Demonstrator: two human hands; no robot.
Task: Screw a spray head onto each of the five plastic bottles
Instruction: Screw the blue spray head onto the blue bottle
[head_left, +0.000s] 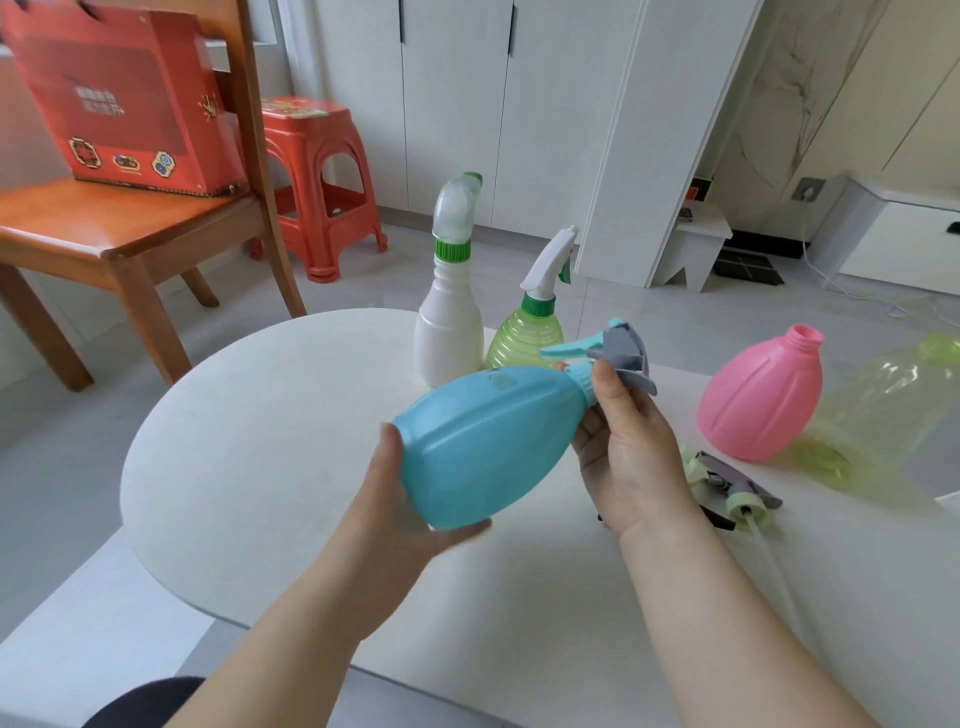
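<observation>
I hold a blue bottle (488, 441) tilted on its side above the white table (249, 447). My left hand (400, 499) cups its base. My right hand (623, 441) grips its neck collar, where a blue and grey spray head (613, 353) sits. Behind stand a white bottle (449, 332) and a small green bottle (524, 338), each with a spray head on. At the right a pink bottle (761, 397) stands with an open neck, and a clear yellow-green bottle (883, 410) lies beside it. A loose grey and pale green spray head (732, 483) lies on the table.
A wooden chair (119, 234) with a red box (124, 93) on its seat stands at the left, with a red plastic stool (322, 182) behind it. White cabinets (519, 104) line the far wall. A small white step stool (696, 244) stands on the floor.
</observation>
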